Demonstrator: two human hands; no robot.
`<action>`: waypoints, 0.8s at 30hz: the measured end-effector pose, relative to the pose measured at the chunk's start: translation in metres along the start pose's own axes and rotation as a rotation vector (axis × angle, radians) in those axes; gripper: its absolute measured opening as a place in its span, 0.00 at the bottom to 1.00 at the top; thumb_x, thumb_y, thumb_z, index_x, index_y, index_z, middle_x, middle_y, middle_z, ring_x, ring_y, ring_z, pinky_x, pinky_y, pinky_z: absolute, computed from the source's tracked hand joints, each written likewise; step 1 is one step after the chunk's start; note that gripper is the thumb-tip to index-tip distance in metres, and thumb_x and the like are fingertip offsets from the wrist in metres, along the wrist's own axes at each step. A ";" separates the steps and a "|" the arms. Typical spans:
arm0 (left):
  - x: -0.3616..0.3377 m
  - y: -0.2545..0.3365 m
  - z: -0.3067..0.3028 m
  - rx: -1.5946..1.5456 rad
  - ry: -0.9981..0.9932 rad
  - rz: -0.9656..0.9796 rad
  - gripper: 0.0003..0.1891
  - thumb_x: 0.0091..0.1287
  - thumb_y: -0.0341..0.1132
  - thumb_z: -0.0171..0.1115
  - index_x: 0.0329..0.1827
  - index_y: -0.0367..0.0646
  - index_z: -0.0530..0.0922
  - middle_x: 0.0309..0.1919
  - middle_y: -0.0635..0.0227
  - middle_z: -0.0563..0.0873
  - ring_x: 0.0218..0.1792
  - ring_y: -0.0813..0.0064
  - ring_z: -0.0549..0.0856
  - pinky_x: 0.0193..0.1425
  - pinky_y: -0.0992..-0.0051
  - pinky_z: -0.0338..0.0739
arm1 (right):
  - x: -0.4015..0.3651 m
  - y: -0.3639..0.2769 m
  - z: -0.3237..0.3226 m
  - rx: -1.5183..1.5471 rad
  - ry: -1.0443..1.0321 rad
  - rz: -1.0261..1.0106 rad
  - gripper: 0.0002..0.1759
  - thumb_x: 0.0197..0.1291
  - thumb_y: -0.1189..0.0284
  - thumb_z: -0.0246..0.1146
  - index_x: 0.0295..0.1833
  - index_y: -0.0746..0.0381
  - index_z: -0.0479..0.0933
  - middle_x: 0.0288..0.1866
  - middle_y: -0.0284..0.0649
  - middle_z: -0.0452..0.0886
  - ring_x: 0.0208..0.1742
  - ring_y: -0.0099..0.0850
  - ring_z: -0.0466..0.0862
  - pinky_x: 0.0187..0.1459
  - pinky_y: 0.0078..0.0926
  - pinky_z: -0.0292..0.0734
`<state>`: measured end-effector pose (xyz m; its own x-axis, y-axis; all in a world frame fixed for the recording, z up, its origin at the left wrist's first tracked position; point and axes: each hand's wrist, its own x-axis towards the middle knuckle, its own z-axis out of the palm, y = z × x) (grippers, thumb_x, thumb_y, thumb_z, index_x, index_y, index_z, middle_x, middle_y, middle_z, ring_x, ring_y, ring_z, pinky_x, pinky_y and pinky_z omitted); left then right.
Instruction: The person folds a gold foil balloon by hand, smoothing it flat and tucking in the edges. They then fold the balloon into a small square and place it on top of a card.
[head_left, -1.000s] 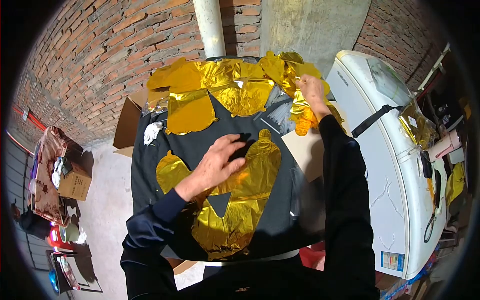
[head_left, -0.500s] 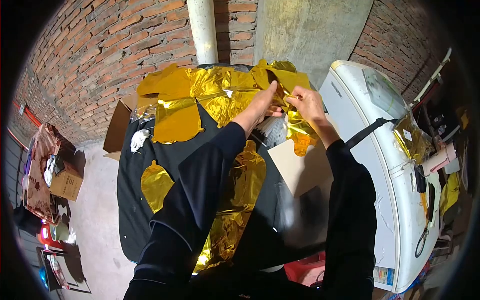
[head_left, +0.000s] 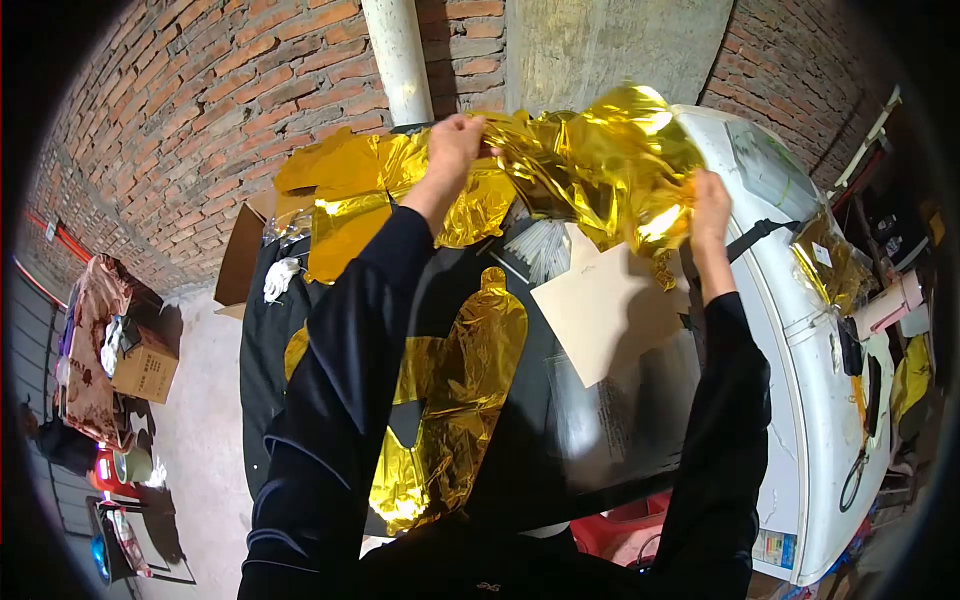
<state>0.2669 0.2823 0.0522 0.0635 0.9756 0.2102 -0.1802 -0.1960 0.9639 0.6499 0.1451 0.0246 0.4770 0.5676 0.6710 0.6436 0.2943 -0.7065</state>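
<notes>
Stretched between my two hands is a flat, crinkled gold foil balloon (head_left: pixel 600 170), raised over the far right of the black-covered table. My left hand (head_left: pixel 455 150) is closed on its left end. At the other end, my right hand (head_left: pixel 710 215) grips the edge, its fingers partly hidden by the foil. More flat foil balloons (head_left: pixel 345 235) lie spread at the back left. Another gold foil balloon (head_left: pixel 485 345) lies lengthwise between my forearms. Beneath the lifted foil are a bundle of white sticks (head_left: pixel 540 250) and a beige card sheet (head_left: pixel 610 310).
Clear plastic bags (head_left: pixel 640 410) lie at the table's right front. A bundle of white string (head_left: pixel 282 280) sits on the black cloth (head_left: pixel 265 400). A white appliance (head_left: pixel 790 370) borders the right side. An open cardboard box (head_left: pixel 236 255) stands at the left, before a brick wall.
My hands have moved apart, left hand leftward and right hand rightward. The bunched gold foil between them has been lifted and spread out, uncovering more of the white sticks and card sheet.
</notes>
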 end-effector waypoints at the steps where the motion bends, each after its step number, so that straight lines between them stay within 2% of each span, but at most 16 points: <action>1: -0.013 0.022 -0.008 -0.013 0.080 -0.012 0.11 0.80 0.35 0.62 0.41 0.36 0.79 0.37 0.62 0.87 0.29 0.68 0.88 0.40 0.69 0.93 | 0.005 0.012 -0.014 -0.044 0.070 0.011 0.17 0.78 0.63 0.60 0.40 0.65 0.78 0.31 0.37 0.76 0.36 0.26 0.74 0.43 0.31 0.74; 3: -0.003 0.038 -0.043 -0.103 0.178 -0.026 0.09 0.81 0.33 0.59 0.42 0.37 0.78 0.37 0.62 0.87 0.30 0.68 0.87 0.42 0.67 0.92 | 0.010 0.022 -0.035 -0.064 0.170 0.075 0.17 0.78 0.62 0.60 0.42 0.66 0.78 0.32 0.37 0.78 0.37 0.28 0.75 0.44 0.33 0.75; 6: 0.006 0.054 -0.099 -0.192 0.192 0.020 0.04 0.77 0.29 0.57 0.42 0.40 0.78 0.34 0.64 0.85 0.32 0.69 0.85 0.39 0.67 0.86 | 0.022 0.023 -0.049 -0.046 0.249 0.138 0.17 0.77 0.61 0.60 0.46 0.67 0.79 0.36 0.40 0.82 0.40 0.31 0.78 0.48 0.33 0.76; 7: -0.004 0.067 -0.109 -0.237 0.225 0.009 0.04 0.75 0.29 0.57 0.41 0.41 0.78 0.32 0.66 0.84 0.32 0.70 0.84 0.37 0.68 0.83 | 0.028 0.024 -0.050 -0.030 0.248 0.149 0.18 0.76 0.61 0.60 0.52 0.67 0.79 0.40 0.42 0.85 0.43 0.32 0.80 0.50 0.33 0.76; 9: -0.025 0.083 -0.131 -0.274 0.204 -0.007 0.05 0.77 0.30 0.55 0.42 0.41 0.77 0.32 0.65 0.82 0.31 0.70 0.84 0.37 0.68 0.86 | 0.036 0.008 -0.046 -0.061 0.268 0.106 0.18 0.76 0.63 0.58 0.57 0.67 0.80 0.45 0.46 0.88 0.49 0.38 0.85 0.55 0.36 0.77; 12: -0.048 0.092 -0.161 -0.317 0.204 -0.019 0.04 0.75 0.27 0.54 0.41 0.44 0.77 0.33 0.67 0.83 0.33 0.71 0.84 0.36 0.69 0.83 | 0.065 0.001 -0.020 -0.175 0.456 -0.097 0.18 0.75 0.66 0.56 0.62 0.64 0.80 0.51 0.51 0.89 0.55 0.44 0.87 0.59 0.40 0.78; 14: -0.067 0.094 -0.179 -0.376 0.191 -0.027 0.05 0.73 0.25 0.53 0.41 0.45 0.77 0.33 0.70 0.83 0.32 0.73 0.83 0.35 0.71 0.81 | 0.070 -0.032 -0.007 -0.108 0.211 -0.159 0.20 0.73 0.69 0.56 0.66 0.60 0.80 0.56 0.53 0.89 0.62 0.51 0.86 0.63 0.43 0.78; 15: -0.082 0.096 -0.186 -0.434 0.206 -0.029 0.06 0.73 0.24 0.53 0.41 0.45 0.77 0.33 0.72 0.83 0.32 0.75 0.83 0.35 0.72 0.80 | 0.070 -0.049 0.003 -0.176 0.103 -0.204 0.19 0.72 0.70 0.56 0.65 0.59 0.81 0.56 0.52 0.88 0.61 0.52 0.85 0.62 0.45 0.79; 16: -0.101 0.107 -0.194 -0.325 0.166 -0.117 0.06 0.72 0.24 0.53 0.41 0.46 0.77 0.33 0.74 0.82 0.31 0.76 0.82 0.36 0.74 0.79 | 0.069 -0.062 0.015 -0.239 -0.010 -0.250 0.19 0.71 0.71 0.56 0.64 0.58 0.81 0.55 0.52 0.88 0.60 0.53 0.85 0.61 0.46 0.79; 17: -0.115 0.108 -0.190 -0.291 0.243 -0.142 0.06 0.72 0.24 0.54 0.41 0.47 0.77 0.32 0.74 0.81 0.31 0.77 0.81 0.36 0.77 0.78 | 0.067 -0.074 0.028 -0.295 -0.128 -0.297 0.19 0.71 0.71 0.57 0.64 0.57 0.82 0.55 0.51 0.88 0.60 0.54 0.85 0.60 0.48 0.79; 19: -0.146 0.121 -0.206 -0.236 0.220 -0.166 0.06 0.71 0.23 0.55 0.41 0.46 0.77 0.33 0.75 0.81 0.32 0.78 0.80 0.37 0.78 0.78 | 0.077 -0.064 0.064 -0.339 -0.303 -0.611 0.17 0.69 0.72 0.57 0.60 0.56 0.83 0.54 0.50 0.88 0.58 0.56 0.84 0.57 0.52 0.80; 20: -0.161 0.124 -0.203 -0.281 0.167 -0.086 0.07 0.69 0.21 0.54 0.41 0.44 0.77 0.34 0.76 0.81 0.33 0.79 0.80 0.41 0.77 0.79 | 0.080 -0.055 0.083 -0.456 -0.386 -0.698 0.16 0.68 0.71 0.58 0.57 0.56 0.84 0.53 0.50 0.88 0.57 0.54 0.85 0.56 0.55 0.80; 21: -0.175 0.132 -0.201 -0.255 0.269 -0.109 0.08 0.68 0.19 0.53 0.41 0.42 0.76 0.35 0.75 0.81 0.35 0.79 0.81 0.46 0.76 0.81 | 0.073 -0.063 0.101 -0.571 -0.480 -0.651 0.17 0.68 0.72 0.57 0.59 0.56 0.84 0.52 0.51 0.88 0.57 0.55 0.85 0.57 0.54 0.80; 23: -0.204 0.155 -0.193 -0.207 0.285 -0.132 0.09 0.67 0.18 0.52 0.45 0.38 0.78 0.40 0.71 0.85 0.40 0.78 0.83 0.50 0.74 0.83 | 0.052 -0.080 0.124 -0.813 -0.667 -0.556 0.19 0.69 0.73 0.55 0.61 0.56 0.84 0.51 0.53 0.88 0.58 0.55 0.85 0.58 0.52 0.80; 24: -0.219 0.164 -0.185 -0.219 0.225 -0.117 0.13 0.66 0.19 0.51 0.51 0.37 0.79 0.46 0.69 0.86 0.44 0.77 0.84 0.53 0.73 0.83 | 0.038 -0.092 0.139 -0.915 -0.800 -0.379 0.19 0.71 0.70 0.54 0.61 0.55 0.84 0.59 0.55 0.86 0.62 0.57 0.84 0.64 0.53 0.79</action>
<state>0.0415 0.0551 0.1343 -0.1180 0.9924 0.0349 -0.3926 -0.0789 0.9163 0.5259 0.2462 0.0836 -0.1134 0.9622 0.2477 0.9885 0.0842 0.1257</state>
